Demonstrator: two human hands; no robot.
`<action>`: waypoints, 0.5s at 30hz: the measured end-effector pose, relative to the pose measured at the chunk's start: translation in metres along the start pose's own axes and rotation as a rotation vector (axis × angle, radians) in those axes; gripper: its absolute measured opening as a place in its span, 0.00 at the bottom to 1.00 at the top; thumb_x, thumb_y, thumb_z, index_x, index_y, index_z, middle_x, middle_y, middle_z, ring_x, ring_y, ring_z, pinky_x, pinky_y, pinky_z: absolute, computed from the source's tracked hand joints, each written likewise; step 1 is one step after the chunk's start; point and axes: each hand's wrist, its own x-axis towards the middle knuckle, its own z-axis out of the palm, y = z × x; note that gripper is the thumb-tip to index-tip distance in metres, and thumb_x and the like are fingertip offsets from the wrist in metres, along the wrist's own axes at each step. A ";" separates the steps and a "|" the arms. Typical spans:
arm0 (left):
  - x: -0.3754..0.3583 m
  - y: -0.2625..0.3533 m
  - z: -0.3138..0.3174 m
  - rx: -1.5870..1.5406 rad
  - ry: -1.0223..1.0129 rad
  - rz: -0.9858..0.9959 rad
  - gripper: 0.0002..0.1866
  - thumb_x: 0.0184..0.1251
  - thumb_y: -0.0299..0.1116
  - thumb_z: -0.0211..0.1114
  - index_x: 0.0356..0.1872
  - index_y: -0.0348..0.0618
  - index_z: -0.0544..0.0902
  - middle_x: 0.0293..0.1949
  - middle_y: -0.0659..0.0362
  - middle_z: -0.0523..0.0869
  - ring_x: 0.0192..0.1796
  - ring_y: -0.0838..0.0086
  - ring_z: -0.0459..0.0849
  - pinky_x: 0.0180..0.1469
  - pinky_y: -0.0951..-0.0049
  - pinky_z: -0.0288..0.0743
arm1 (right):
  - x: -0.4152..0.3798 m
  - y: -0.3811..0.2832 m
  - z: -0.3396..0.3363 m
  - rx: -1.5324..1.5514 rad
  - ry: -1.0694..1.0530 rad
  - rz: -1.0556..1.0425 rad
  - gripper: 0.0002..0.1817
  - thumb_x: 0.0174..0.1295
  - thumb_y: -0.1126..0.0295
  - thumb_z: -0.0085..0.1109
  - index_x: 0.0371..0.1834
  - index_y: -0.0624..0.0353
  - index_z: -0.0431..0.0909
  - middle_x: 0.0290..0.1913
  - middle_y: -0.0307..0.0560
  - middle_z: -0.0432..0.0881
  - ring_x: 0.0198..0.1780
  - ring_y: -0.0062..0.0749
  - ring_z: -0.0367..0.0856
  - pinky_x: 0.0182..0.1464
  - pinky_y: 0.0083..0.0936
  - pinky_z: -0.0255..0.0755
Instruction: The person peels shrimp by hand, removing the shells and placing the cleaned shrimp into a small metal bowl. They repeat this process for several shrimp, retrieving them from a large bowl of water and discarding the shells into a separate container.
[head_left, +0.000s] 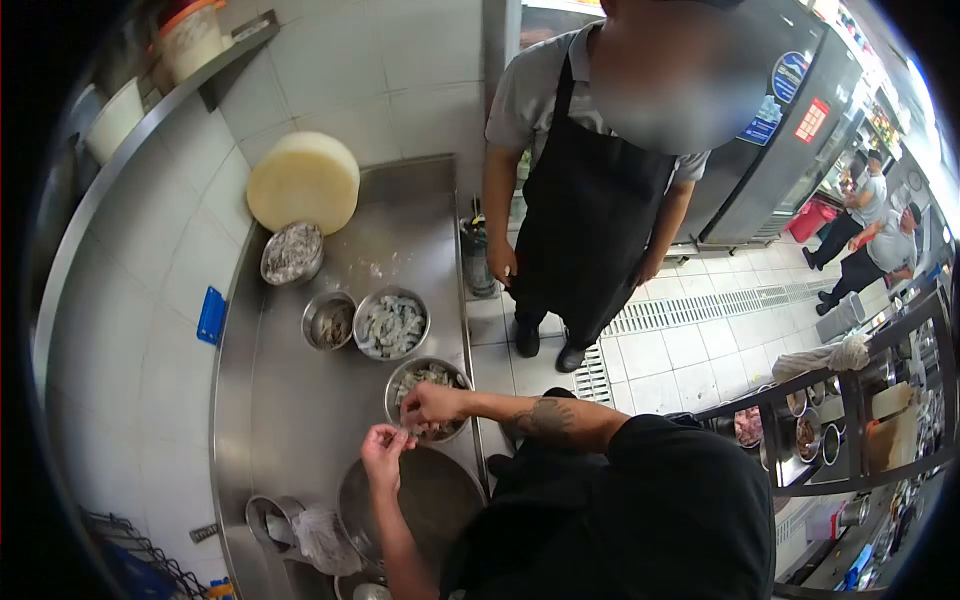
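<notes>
My left hand (383,456) is closed in a pinch, its fingertips close to those of my right hand (432,404). Between them is a small pale piece that looks like a shrimp (411,436), mostly covered by the fingers. Below my right hand stands a metal bowl of shrimp (425,374), partly hidden by that hand. Another metal bowl holds grey, peeled-looking shrimp (392,324). Beside it sits a smaller bowl (328,320) with brownish bits inside. Under my left forearm is a wide, dark-looking basin (440,495).
The steel counter (290,400) runs along a tiled wall. At its far end, a round pale board (303,182) leans above a bowl of whitish stuff (292,252). A plastic bag (328,540) lies at the near end. A person in a black apron (595,190) stands beside the counter.
</notes>
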 end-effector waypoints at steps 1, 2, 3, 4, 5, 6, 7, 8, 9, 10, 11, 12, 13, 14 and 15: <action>0.002 -0.001 0.002 0.083 -0.017 0.043 0.06 0.66 0.20 0.65 0.36 0.37 0.75 0.30 0.58 0.81 0.32 0.72 0.85 0.37 0.74 0.81 | 0.003 0.006 0.004 0.137 -0.020 0.039 0.11 0.66 0.66 0.61 0.41 0.63 0.84 0.22 0.41 0.80 0.21 0.20 0.77 0.23 0.23 0.72; 0.004 -0.001 0.002 0.169 -0.030 0.081 0.07 0.67 0.21 0.65 0.35 0.38 0.74 0.30 0.59 0.80 0.32 0.73 0.84 0.37 0.75 0.80 | 0.009 0.012 0.001 0.031 0.015 0.022 0.10 0.65 0.68 0.60 0.40 0.65 0.84 0.23 0.41 0.81 0.23 0.21 0.79 0.25 0.22 0.74; 0.005 -0.002 0.004 0.170 -0.073 0.126 0.08 0.68 0.22 0.66 0.35 0.38 0.73 0.29 0.60 0.79 0.31 0.75 0.83 0.37 0.74 0.79 | 0.006 0.003 -0.002 -0.014 0.019 0.000 0.11 0.63 0.67 0.62 0.37 0.66 0.84 0.24 0.42 0.83 0.24 0.23 0.81 0.26 0.22 0.76; 0.008 -0.004 0.003 0.276 -0.135 0.226 0.08 0.66 0.21 0.67 0.32 0.37 0.74 0.27 0.63 0.79 0.33 0.80 0.82 0.36 0.76 0.78 | 0.008 0.007 -0.002 -0.001 0.044 0.107 0.12 0.62 0.66 0.63 0.36 0.66 0.84 0.25 0.44 0.84 0.24 0.23 0.82 0.27 0.22 0.77; 0.008 -0.007 0.000 0.521 -0.113 0.274 0.08 0.65 0.26 0.69 0.34 0.37 0.77 0.29 0.58 0.83 0.33 0.71 0.87 0.36 0.72 0.77 | 0.012 0.016 -0.005 -0.039 0.006 0.068 0.12 0.60 0.66 0.64 0.37 0.66 0.85 0.25 0.43 0.84 0.24 0.22 0.82 0.27 0.23 0.78; -0.006 0.026 0.025 0.847 -0.005 0.437 0.10 0.64 0.33 0.70 0.39 0.40 0.80 0.36 0.51 0.87 0.38 0.56 0.88 0.37 0.65 0.78 | 0.011 0.012 -0.005 0.024 0.012 0.133 0.11 0.61 0.67 0.63 0.35 0.66 0.85 0.26 0.43 0.84 0.24 0.22 0.82 0.26 0.22 0.78; -0.010 0.031 0.029 0.864 -0.010 0.398 0.11 0.64 0.34 0.70 0.44 0.43 0.81 0.42 0.47 0.86 0.44 0.47 0.84 0.40 0.57 0.79 | 0.013 0.013 -0.005 0.035 0.006 0.117 0.11 0.60 0.66 0.64 0.31 0.66 0.85 0.23 0.42 0.83 0.23 0.21 0.80 0.24 0.21 0.75; -0.009 0.028 0.027 0.912 -0.037 0.450 0.12 0.63 0.31 0.69 0.45 0.44 0.81 0.40 0.48 0.86 0.42 0.48 0.85 0.40 0.54 0.79 | 0.012 0.003 -0.008 0.061 -0.022 0.160 0.11 0.60 0.68 0.63 0.32 0.66 0.85 0.24 0.41 0.84 0.22 0.21 0.80 0.25 0.20 0.75; -0.008 0.023 0.021 0.952 -0.058 0.516 0.13 0.62 0.29 0.67 0.47 0.45 0.80 0.39 0.49 0.86 0.40 0.49 0.85 0.39 0.54 0.79 | 0.012 -0.002 -0.009 0.095 -0.020 0.216 0.10 0.60 0.69 0.63 0.31 0.67 0.85 0.24 0.43 0.84 0.22 0.22 0.80 0.24 0.20 0.74; -0.007 0.024 0.018 0.985 -0.068 0.583 0.12 0.63 0.28 0.66 0.47 0.46 0.80 0.39 0.49 0.86 0.39 0.49 0.85 0.38 0.55 0.79 | 0.014 -0.001 -0.008 0.182 -0.006 0.254 0.09 0.58 0.70 0.64 0.31 0.68 0.85 0.25 0.44 0.83 0.22 0.23 0.79 0.24 0.20 0.73; -0.007 0.024 0.017 1.014 -0.089 0.656 0.12 0.63 0.26 0.65 0.47 0.46 0.80 0.39 0.50 0.86 0.38 0.50 0.85 0.37 0.56 0.80 | 0.015 0.001 -0.008 0.201 0.002 0.260 0.08 0.57 0.71 0.65 0.31 0.67 0.84 0.25 0.43 0.82 0.21 0.22 0.78 0.23 0.19 0.72; -0.009 0.022 0.017 1.015 -0.082 0.646 0.12 0.63 0.26 0.65 0.47 0.46 0.80 0.39 0.50 0.86 0.38 0.50 0.85 0.37 0.56 0.80 | 0.016 0.002 -0.008 0.183 -0.014 0.287 0.08 0.57 0.71 0.65 0.31 0.67 0.84 0.25 0.43 0.82 0.21 0.22 0.77 0.22 0.19 0.71; -0.009 0.020 0.018 1.086 -0.099 0.646 0.11 0.64 0.26 0.64 0.47 0.46 0.80 0.39 0.50 0.86 0.38 0.51 0.86 0.37 0.57 0.80 | 0.015 0.003 -0.009 0.162 -0.019 0.313 0.08 0.58 0.71 0.65 0.31 0.67 0.84 0.24 0.42 0.81 0.21 0.21 0.77 0.21 0.18 0.71; -0.006 0.018 0.022 1.155 -0.124 0.652 0.11 0.64 0.25 0.64 0.47 0.45 0.81 0.39 0.51 0.86 0.37 0.52 0.86 0.36 0.58 0.81 | 0.013 0.004 -0.011 0.162 -0.009 0.316 0.08 0.58 0.71 0.65 0.31 0.67 0.84 0.24 0.42 0.81 0.21 0.21 0.77 0.21 0.18 0.71; -0.006 0.018 0.025 1.148 -0.140 0.664 0.11 0.64 0.25 0.64 0.47 0.45 0.81 0.39 0.51 0.86 0.37 0.52 0.86 0.36 0.58 0.81 | 0.011 -0.002 -0.012 0.172 0.002 0.353 0.09 0.58 0.71 0.66 0.31 0.67 0.83 0.25 0.42 0.81 0.21 0.21 0.76 0.20 0.18 0.69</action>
